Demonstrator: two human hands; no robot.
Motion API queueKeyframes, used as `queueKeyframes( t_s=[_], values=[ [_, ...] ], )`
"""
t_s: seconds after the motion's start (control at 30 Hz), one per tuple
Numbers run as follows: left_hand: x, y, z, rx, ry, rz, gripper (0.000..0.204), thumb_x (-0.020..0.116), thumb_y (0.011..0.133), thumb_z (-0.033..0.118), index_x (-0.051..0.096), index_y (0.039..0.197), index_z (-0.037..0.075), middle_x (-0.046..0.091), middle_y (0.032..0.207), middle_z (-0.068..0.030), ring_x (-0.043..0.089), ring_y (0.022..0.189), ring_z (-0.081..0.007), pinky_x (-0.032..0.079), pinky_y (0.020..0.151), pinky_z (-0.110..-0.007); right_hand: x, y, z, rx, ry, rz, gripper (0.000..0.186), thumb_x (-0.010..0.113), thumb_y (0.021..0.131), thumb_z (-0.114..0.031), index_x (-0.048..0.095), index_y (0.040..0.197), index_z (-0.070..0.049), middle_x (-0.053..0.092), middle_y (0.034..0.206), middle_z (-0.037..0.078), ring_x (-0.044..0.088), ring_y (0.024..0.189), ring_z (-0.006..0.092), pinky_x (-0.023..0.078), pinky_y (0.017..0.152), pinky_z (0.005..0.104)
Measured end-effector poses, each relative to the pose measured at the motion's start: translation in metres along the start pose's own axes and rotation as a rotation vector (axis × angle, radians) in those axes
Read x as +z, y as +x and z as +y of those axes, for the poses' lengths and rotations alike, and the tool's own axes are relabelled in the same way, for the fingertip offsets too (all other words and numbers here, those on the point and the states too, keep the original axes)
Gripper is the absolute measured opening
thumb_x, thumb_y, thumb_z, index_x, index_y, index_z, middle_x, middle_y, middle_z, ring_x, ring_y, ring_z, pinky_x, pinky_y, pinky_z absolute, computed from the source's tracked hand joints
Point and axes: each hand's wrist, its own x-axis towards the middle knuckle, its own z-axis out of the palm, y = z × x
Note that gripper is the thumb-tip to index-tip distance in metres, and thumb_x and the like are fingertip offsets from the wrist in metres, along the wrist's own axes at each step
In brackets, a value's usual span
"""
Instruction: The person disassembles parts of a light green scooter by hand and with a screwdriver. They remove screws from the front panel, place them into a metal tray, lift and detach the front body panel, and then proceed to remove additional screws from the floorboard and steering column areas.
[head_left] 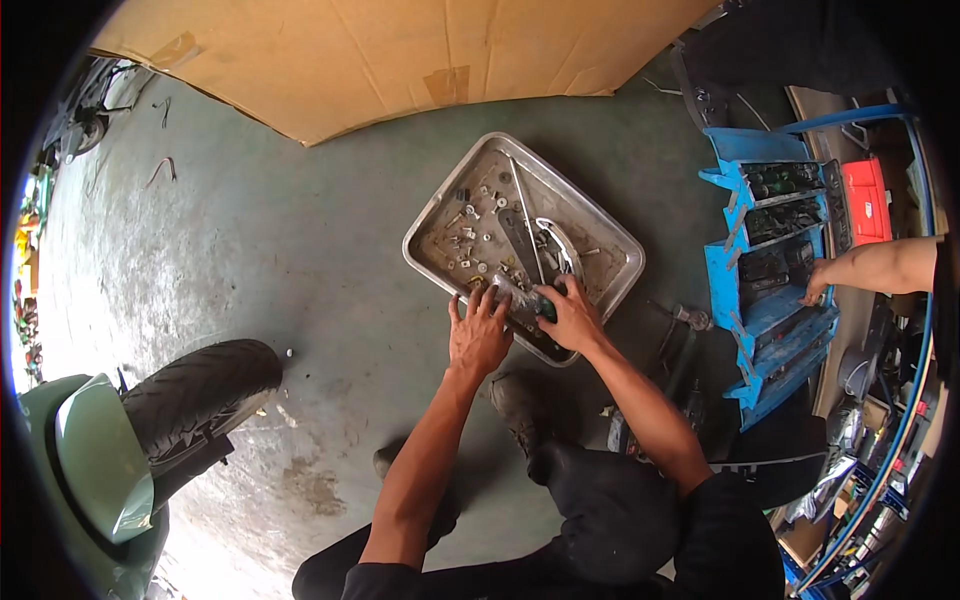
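A metal tray lies on the floor in front of me, with several small bolts, nuts and washers, a long thin rod and a curved silvery part in it. At its near side, my right hand has its thumb and fingers closed around a dark green object whose kind I cannot make out. My left hand reaches over the near rim with its fingers spread. Its fingertips are beside a cloudy, silvery piece between the two hands; whether they touch it is unclear.
A large cardboard box stands beyond the tray. On the right is a blue cantilever toolbox, where another person's hand reaches in. A red case sits behind it. A tyre and pale green bodywork are at lower left.
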Motion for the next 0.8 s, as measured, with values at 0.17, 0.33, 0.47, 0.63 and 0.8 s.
queueKeyframes(
  t_s=[0.17, 0.33, 0.47, 0.63, 0.8],
  values=[
    [0.006, -0.021, -0.002, 0.045, 0.037, -0.104, 0.045, 0.068, 0.080, 0.030, 0.057, 0.122, 0.015, 0.056, 0.116, -0.0068, 0.049, 0.119, -0.0233, 0.022, 0.109, -0.060, -0.027, -0.011, -0.007, 0.185, 0.001, 0.112, 0.039, 0.074, 0.071, -0.015, 0.066, 0.109, -0.012, 0.050, 0.114, 0.009, 0.054, 0.107, 0.0297, 0.048, 0.090, 0.0414],
    [0.010, -0.003, 0.011, -0.019, -0.029, -0.234, 0.048, 0.068, 0.081, 0.033, 0.054, 0.121, 0.011, 0.058, 0.113, -0.0086, 0.055, 0.110, -0.0270, 0.035, 0.099, -0.051, -0.024, 0.000, -0.005, 0.089, 0.138, 0.379, 0.017, 0.068, 0.078, -0.012, 0.069, 0.095, -0.009, 0.061, 0.096, 0.007, 0.061, 0.091, 0.0297, 0.051, 0.081, 0.0399],
    [0.022, 0.004, 0.007, -0.069, -0.010, -0.201, 0.047, 0.070, 0.080, 0.030, 0.054, 0.119, 0.009, 0.060, 0.109, -0.0111, 0.056, 0.108, -0.0297, 0.042, 0.090, -0.047, -0.010, 0.026, -0.028, -0.089, 0.206, 0.173, 0.015, 0.065, 0.082, -0.014, 0.069, 0.096, -0.008, 0.065, 0.095, 0.008, 0.062, 0.093, 0.0302, 0.051, 0.079, 0.0403],
    [0.009, 0.007, -0.013, -0.063, -0.205, -0.218, 0.034, 0.071, 0.077, 0.025, 0.062, 0.104, 0.005, 0.062, 0.101, -0.0124, 0.058, 0.104, -0.0287, 0.044, 0.088, -0.044, 0.011, 0.059, -0.048, -0.145, 0.214, 0.039, 0.019, 0.064, 0.084, -0.017, 0.070, 0.098, -0.008, 0.066, 0.096, 0.010, 0.063, 0.092, 0.0310, 0.051, 0.080, 0.0400],
    [0.004, -0.018, -0.057, -0.445, -0.653, 0.450, 0.024, 0.064, 0.088, 0.020, 0.058, 0.073, 0.002, 0.057, 0.066, -0.0078, 0.053, 0.058, -0.0175, 0.042, 0.054, -0.032, 0.030, 0.101, -0.081, -0.294, 0.254, 0.015, 0.022, 0.065, 0.084, -0.016, 0.068, 0.103, -0.007, 0.065, 0.100, 0.013, 0.063, 0.094, 0.0328, 0.051, 0.084, 0.0402]
  ],
)
